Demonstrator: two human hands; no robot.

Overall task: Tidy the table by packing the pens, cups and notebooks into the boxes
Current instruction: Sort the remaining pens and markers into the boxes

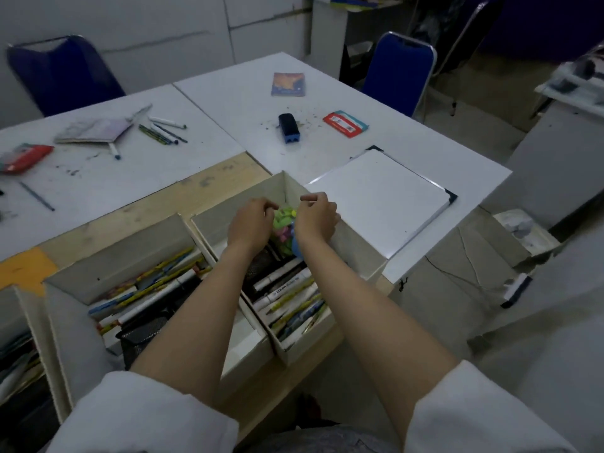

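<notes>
Green-filled cup (285,228) between hands, upright.

Three open boxes: one (137,282), a second (294,256), a third (19,338) partly cut off; beyond them, two notebooks (288,84) (94,130) and two blue chairs (62,73) (400,71).

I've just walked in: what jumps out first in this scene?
Both hands, left hand and right hand, meet over the right-hand box, around a bright green and pink bundle. Pens and a notebook lie loose on the far left of the table.
</notes>
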